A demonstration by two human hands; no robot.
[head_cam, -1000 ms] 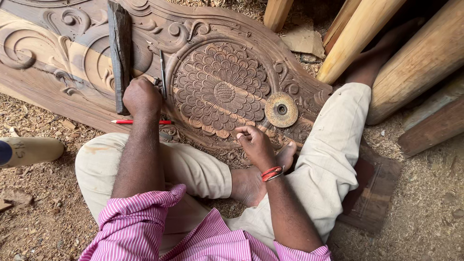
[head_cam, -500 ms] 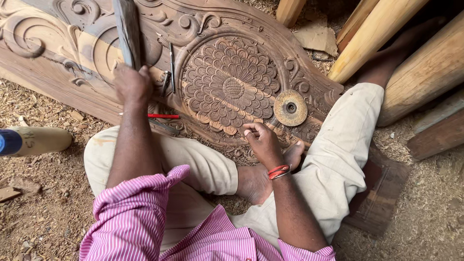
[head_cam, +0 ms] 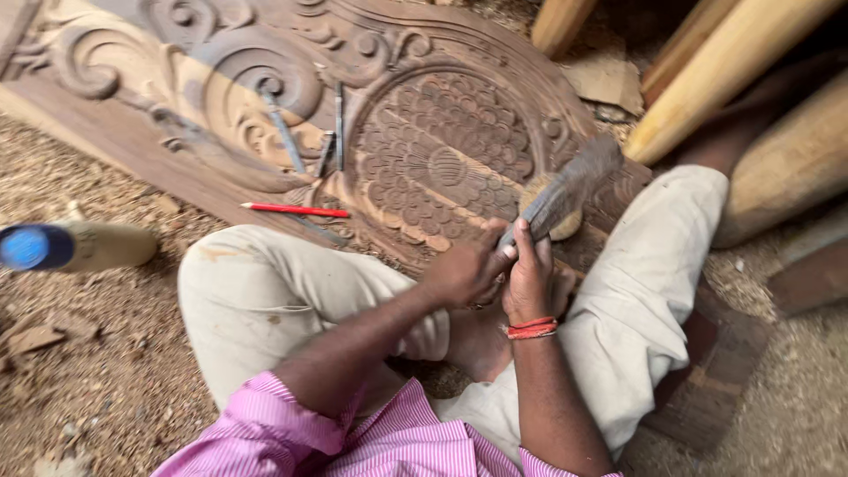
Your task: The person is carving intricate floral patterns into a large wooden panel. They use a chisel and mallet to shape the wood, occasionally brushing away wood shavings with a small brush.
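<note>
Carved panel (head_cam: 442, 168), dark wood with scrollwork and a scaled oval medallion, lies flat on the sawdust ground in front of the seated person's crossed legs. Far left: a pale bottle with a blue cap (head_cam: 71, 247) lies on its side in the shavings, contents not visible; no other container in view. A red pencil (head_cam: 296, 210) rests on the panel's near edge, thin metal chisels (head_cam: 300, 141) lie on the scrolls above it. Change since half a second ago: the left hand (head_cam: 464, 274) has left the panel's left side and come across to meet the right hand (head_cam: 528, 283) at the medallion's lower right edge. Both hands are now closed round the handle of a blurred mallet-like tool (head_cam: 565, 190), fingers curled tight. Judged: work has shifted to that edge.
</note>
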